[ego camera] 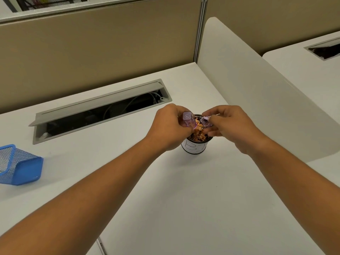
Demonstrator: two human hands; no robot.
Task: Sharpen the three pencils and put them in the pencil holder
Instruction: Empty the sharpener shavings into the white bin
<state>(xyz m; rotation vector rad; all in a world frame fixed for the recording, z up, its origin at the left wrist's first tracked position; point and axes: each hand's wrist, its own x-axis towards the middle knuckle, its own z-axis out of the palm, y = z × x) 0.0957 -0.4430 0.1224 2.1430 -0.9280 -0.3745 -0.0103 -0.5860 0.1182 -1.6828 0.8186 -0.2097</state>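
Over shavings cup (195,147), opened purple sharpener (188,119)

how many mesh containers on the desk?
2: a blue mesh pencil holder lying on its side at left, and a black mesh cup with a white label, full of shavings, under both hands.

Bright even overhead light, soft faint shadows, wide-angle bending at edges, hands perhaps slightly blurred

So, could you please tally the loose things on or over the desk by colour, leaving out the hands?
Purple: 2, the sharpener casing and the sharpener insert
Blue: 1, the mesh holder lying on its side
Black with a white label: 1, the cup holding shavings
Total: 4
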